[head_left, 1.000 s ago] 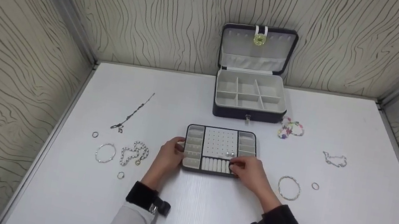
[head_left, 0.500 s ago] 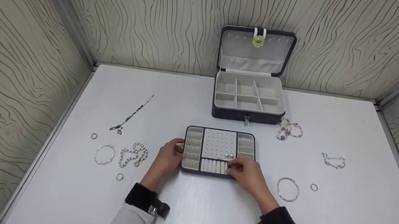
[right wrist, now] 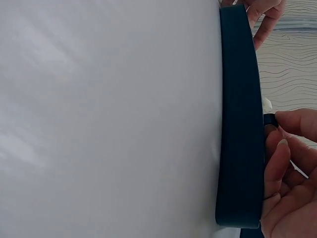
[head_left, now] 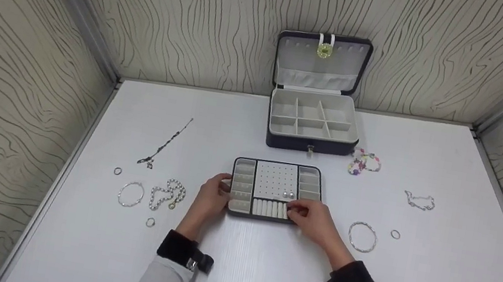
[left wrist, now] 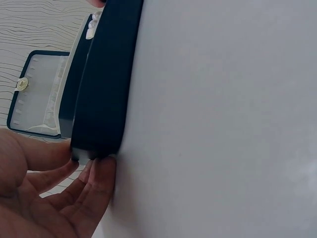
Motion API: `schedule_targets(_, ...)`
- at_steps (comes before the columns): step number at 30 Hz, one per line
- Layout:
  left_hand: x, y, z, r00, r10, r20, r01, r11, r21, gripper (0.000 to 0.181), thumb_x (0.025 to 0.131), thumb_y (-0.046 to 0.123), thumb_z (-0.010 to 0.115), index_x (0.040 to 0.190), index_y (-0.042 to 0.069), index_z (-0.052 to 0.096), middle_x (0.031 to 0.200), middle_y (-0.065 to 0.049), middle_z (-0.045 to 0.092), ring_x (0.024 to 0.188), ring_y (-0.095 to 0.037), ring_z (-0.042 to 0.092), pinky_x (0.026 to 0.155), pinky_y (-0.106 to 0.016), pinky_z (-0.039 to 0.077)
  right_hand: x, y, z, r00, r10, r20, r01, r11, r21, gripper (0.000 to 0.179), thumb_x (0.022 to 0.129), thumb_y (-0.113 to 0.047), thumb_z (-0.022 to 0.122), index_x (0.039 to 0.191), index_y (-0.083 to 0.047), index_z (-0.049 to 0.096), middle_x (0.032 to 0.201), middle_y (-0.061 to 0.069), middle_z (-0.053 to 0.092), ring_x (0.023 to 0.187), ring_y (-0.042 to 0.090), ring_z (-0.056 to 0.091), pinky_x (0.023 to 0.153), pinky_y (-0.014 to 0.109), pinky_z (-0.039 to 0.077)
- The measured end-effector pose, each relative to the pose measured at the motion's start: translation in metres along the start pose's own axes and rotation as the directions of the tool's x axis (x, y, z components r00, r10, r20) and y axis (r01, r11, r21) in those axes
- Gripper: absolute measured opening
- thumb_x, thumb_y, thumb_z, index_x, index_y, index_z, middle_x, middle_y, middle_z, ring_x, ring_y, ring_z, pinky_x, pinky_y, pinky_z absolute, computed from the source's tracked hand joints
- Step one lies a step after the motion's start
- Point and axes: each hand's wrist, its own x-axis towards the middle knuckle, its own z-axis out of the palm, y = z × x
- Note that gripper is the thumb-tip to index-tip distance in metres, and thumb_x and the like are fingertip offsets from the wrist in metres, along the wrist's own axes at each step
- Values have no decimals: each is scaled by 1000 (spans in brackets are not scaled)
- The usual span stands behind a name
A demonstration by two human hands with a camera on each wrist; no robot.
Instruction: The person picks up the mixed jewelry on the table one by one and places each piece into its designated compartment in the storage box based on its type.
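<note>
Item one: a shallow rectangular jewellery tray, dark-sided with a pale lining (head_left: 249, 215), laid flat at the centre of the white surface (head_left: 239, 277). It is fitted with narrow cells on both sides, a white perforated panel (head_left: 273, 178) and a row of cream padded ring rolls (head_left: 269, 209). Two white pearl-like studs (head_left: 288, 194) are set at the panel's lower right.

The tray's left end is gripped at the near corner by the left hand (head_left: 212, 197), thumb above and fingers against the side. By the right hand (head_left: 315, 218), a small dark band-like piece (right wrist: 270, 119) is pinched between thumb and fingertip at the right end of the ring rolls.

Item two: a dark rectangular jewellery box (head_left: 289, 143), placed behind the tray, its lid raised, its pale interior divided into six compartments. A round gold-coloured clasp (head_left: 324, 50) is hung at the lid's edge; any marking on it is too small to be read.

Loose, right: a multicoloured beaded bracelet (head_left: 372, 169) beside the box, a silver-coloured chain (head_left: 419, 206), a thin metallic bangle (head_left: 361, 251), a small plain ring (head_left: 399, 237).

Loose, left: a slender dark chain (head_left: 162, 147), a small dark ring (head_left: 114, 171), a pale thin bangle (head_left: 128, 206), a grey-white pearl string (head_left: 182, 196) with a gold-coloured end, a small gold-toned ring (head_left: 153, 224).
</note>
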Motion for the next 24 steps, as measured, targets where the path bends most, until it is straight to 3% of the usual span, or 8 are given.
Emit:
schedule_targets(7, -1, 0, -1, 1000, 19, -3, -19, 1000, 1, 48, 84, -6, 62, 132, -1, 55, 97, -11, 65, 82, -21, 61, 76, -38, 51, 0, -1, 1, 1000, 7, -24, -7, 1000, 7, 15, 84, -3, 71, 97, -7, 75, 81, -1, 66, 71, 13, 57, 62, 29, 48)
schedule_targets(14, -1, -1, 0, 1000, -10, 2, 10, 1000, -21, 47, 86, -4, 63, 133, 0, 55, 99, -11, 64, 85, -23, 62, 73, -37, 52, 0, -3, 3, 1000, 8, -29, -8, 1000, 2, 14, 83, -1, 71, 95, -6, 74, 78, -2, 63, 70, 13, 56, 63, 29, 48)
schedule_targets(24, -3, 1, 2, 1000, -21, -17, 21, 1000, 1, 48, 87, -2, 63, 134, 2, 55, 102, -10, 64, 88, -21, 61, 76, -37, 52, 0, -8, 9, 996, -60, -64, 52, 990, -131, 15, 80, 5, 69, 90, -5, 74, 74, -2, 61, 66, 12, 52, 61, 29, 46)
